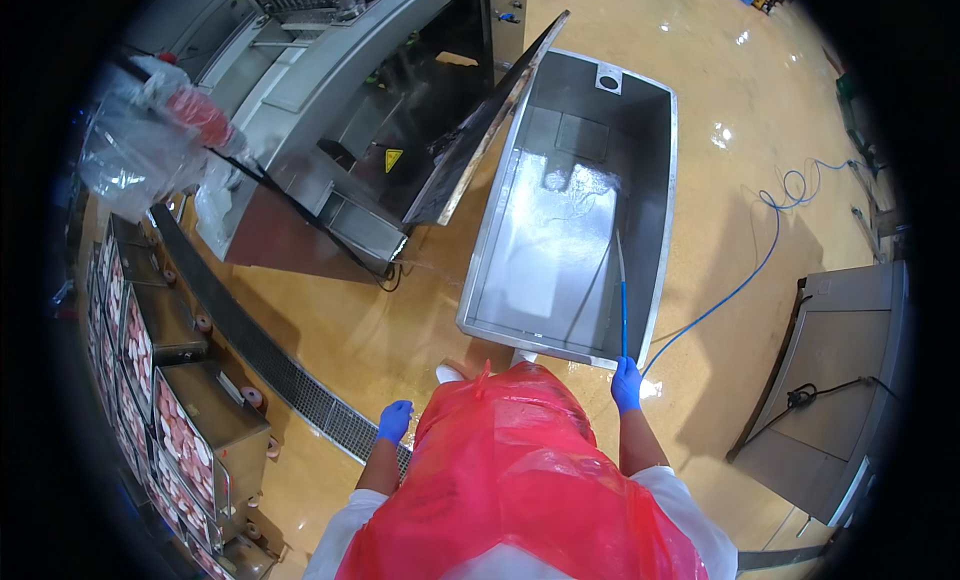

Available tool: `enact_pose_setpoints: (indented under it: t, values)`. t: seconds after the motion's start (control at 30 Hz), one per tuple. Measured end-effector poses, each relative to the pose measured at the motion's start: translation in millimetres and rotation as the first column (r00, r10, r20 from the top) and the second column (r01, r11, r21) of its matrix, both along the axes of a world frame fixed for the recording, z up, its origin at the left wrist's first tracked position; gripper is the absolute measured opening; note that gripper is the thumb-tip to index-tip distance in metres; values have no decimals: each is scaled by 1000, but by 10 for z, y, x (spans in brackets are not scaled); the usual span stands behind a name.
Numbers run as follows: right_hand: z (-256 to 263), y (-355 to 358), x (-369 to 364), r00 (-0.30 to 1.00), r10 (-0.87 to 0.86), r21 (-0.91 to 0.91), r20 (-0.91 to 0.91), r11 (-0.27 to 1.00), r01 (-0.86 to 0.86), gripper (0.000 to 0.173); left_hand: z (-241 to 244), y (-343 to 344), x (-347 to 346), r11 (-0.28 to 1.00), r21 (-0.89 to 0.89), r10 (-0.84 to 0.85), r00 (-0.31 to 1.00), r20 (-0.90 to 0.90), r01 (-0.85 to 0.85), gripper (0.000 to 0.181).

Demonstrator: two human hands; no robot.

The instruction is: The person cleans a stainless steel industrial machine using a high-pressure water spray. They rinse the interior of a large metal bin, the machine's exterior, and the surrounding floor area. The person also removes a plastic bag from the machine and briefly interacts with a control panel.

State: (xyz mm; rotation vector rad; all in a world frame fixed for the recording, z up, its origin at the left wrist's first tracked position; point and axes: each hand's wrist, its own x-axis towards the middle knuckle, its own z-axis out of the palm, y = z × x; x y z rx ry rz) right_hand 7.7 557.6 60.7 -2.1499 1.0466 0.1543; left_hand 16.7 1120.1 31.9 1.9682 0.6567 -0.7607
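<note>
My right hand (626,386), in a blue glove, grips the blue handle of a thin spray lance (623,310). The lance reaches over the near rim of a deep metal tub (486,280), with its slim tip inside. Wet, shiny patches cover the tub's floor, and a plate with a round hole sits at its far end. My left hand (395,421), also gloved in blue, hangs beside my red plastic apron (502,460). Its fingers look curled, and I see nothing in them.
A blue hose (739,299) loops across the wet tan floor at the right. Left of the tub stands a large machine (300,92) with its door panel (495,122) swung open. Wheeled metal bins (217,415) of meat pieces line a floor drain (255,340). A metal cabinet (832,385) stands right.
</note>
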Motion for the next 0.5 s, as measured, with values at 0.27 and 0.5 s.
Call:
enact_pose_setpoints:
  t: [0.27, 0.5]
  values:
    - [-62, -408, 178, 994, -58, 116, 93, 992, 47, 33, 104, -473, 870, 996, -26, -80, 990, 120, 83, 36]
    - [67, -251, 172, 997, -65, 118, 40, 991, 59, 31, -232, -449, 1276, 949, 27, -315, 944, 98, 313, 39]
